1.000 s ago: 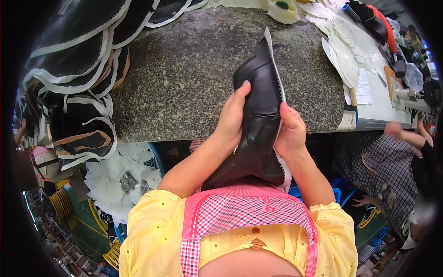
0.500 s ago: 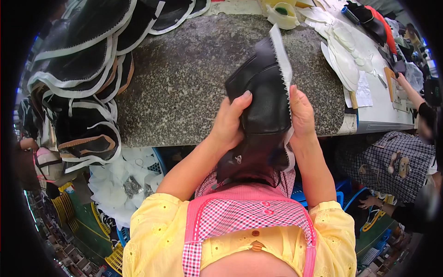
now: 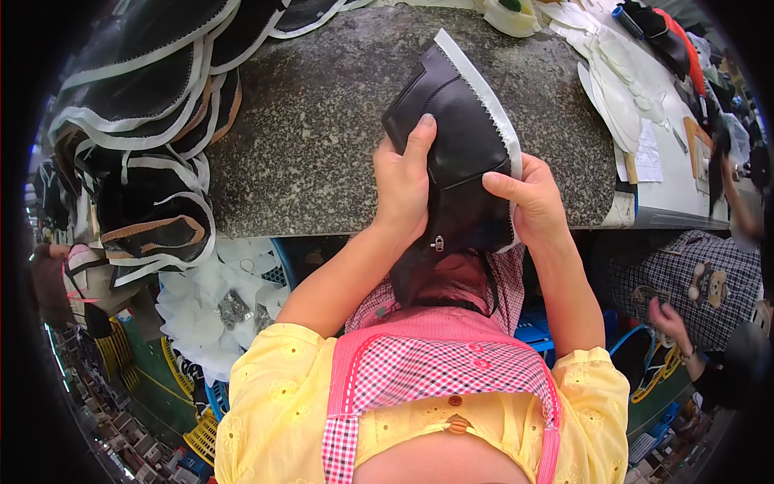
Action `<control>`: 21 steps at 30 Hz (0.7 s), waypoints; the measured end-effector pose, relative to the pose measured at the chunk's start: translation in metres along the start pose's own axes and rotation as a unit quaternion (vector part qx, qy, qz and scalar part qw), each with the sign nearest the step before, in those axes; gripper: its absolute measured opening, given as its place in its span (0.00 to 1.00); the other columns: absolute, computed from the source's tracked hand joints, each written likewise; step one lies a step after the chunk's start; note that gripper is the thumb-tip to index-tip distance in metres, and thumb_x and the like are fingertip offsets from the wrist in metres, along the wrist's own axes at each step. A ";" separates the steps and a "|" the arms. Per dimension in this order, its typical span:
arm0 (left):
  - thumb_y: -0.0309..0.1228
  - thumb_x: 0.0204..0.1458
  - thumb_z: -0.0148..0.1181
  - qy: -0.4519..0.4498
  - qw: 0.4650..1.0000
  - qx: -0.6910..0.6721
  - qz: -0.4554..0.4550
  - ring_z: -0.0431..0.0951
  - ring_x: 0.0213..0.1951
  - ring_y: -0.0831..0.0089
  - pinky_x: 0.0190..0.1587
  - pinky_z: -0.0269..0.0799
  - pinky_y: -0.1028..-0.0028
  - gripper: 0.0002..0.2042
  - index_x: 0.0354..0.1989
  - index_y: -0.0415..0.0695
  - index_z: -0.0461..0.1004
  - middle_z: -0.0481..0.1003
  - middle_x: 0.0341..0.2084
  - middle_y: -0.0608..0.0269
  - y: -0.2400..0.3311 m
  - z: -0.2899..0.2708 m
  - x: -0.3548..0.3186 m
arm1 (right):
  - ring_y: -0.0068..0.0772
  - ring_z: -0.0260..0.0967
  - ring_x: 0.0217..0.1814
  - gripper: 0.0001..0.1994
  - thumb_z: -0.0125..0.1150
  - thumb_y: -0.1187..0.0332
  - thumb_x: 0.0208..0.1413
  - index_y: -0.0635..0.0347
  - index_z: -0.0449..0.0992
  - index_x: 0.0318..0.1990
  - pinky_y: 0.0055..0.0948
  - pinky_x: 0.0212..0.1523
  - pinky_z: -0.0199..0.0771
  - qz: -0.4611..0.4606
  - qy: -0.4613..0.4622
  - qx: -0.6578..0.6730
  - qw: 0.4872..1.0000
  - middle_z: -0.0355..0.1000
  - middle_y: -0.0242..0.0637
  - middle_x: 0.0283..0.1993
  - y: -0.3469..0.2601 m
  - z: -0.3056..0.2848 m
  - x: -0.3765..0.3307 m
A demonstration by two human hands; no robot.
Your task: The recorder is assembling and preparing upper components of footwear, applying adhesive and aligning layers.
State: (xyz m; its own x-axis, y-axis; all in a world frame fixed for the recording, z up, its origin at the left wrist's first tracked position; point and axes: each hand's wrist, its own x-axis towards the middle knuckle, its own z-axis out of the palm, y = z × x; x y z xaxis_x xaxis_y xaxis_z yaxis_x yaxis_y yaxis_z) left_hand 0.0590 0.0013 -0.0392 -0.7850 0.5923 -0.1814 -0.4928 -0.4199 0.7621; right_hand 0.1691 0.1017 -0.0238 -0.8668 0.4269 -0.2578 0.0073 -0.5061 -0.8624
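Observation:
Between my hands I hold a black leather shoe upper [image 3: 468, 129], with a white zigzag-edged strip along its right side and a small metal zipper pull [image 3: 437, 242] near its lower end. My left hand [image 3: 405, 177] grips its left edge, thumb on top and the other fingers hidden beneath. On the opposite side my right hand [image 3: 532, 198] is closed around the white-edged border, its thumb lying on the leather. The upper is held above the near edge of a speckled stone slab [image 3: 306, 121], its lower part over my lap.
Black uppers with white edging [image 3: 137, 89] are piled at the left. White cut pieces [image 3: 617, 89] and a pale tape roll [image 3: 512, 16] lie at the far right. A blue basket of white pieces [image 3: 214, 310] stands below the slab. Another person's hand [image 3: 669, 323] is at right.
The upper has turned flatter, showing more of its face, with its tip shifted left and up. My right thumb has come over onto the leather. The other person's hand at right has moved.

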 end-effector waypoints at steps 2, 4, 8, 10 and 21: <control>0.34 0.53 0.50 -0.003 0.999 -0.016 -0.042 0.72 0.37 0.75 0.42 0.68 0.75 0.14 0.43 0.38 0.67 0.71 0.38 0.62 0.002 -0.002 -0.003 | 0.22 0.69 0.34 0.14 0.64 0.77 0.39 0.68 0.72 0.37 0.22 0.39 0.69 0.010 0.009 0.018 1.000 0.73 0.36 0.35 0.003 0.003 0.000; 0.36 0.53 0.48 -0.001 0.995 -0.038 -0.091 0.73 0.37 0.73 0.42 0.69 0.73 0.15 0.43 0.38 0.66 0.72 0.37 0.60 0.002 -0.005 0.000 | 0.22 0.69 0.34 0.12 0.63 0.78 0.40 0.68 0.73 0.36 0.22 0.40 0.69 -0.033 0.000 0.041 0.999 0.73 0.37 0.35 0.010 0.003 0.001; 0.41 0.54 0.43 -0.027 0.965 -0.142 -0.221 0.75 0.36 0.69 0.41 0.72 0.70 0.17 0.43 0.39 0.67 0.73 0.36 0.57 -0.012 -0.018 0.006 | 0.23 0.70 0.35 0.12 0.62 0.78 0.40 0.68 0.73 0.36 0.23 0.41 0.68 -0.042 -0.017 0.052 0.998 0.73 0.37 0.35 0.011 0.008 0.002; 0.41 0.54 0.43 -0.038 0.957 -0.163 -0.236 0.75 0.36 0.69 0.40 0.72 0.70 0.17 0.43 0.40 0.67 0.73 0.36 0.57 -0.013 -0.019 0.007 | 0.23 0.70 0.35 0.11 0.61 0.79 0.41 0.68 0.73 0.36 0.23 0.41 0.69 -0.047 -0.045 0.079 0.995 0.73 0.38 0.35 0.010 0.009 0.000; 0.41 0.55 0.41 -0.020 0.959 -0.166 -0.227 0.75 0.36 0.68 0.41 0.72 0.69 0.17 0.42 0.40 0.67 0.73 0.36 0.56 -0.024 -0.025 0.013 | 0.24 0.70 0.35 0.14 0.61 0.80 0.40 0.68 0.70 0.39 0.24 0.40 0.70 -0.043 -0.009 0.025 0.999 0.72 0.38 0.36 0.017 0.011 0.002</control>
State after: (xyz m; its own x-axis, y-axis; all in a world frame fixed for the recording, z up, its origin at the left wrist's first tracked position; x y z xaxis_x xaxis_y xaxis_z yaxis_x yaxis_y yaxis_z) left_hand 0.0516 0.0020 -0.0751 -0.4484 0.7896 -0.4188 -0.8786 -0.3034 0.3687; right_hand 0.1616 0.0851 -0.0344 -0.8716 0.4577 -0.1755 -0.0927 -0.5056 -0.8578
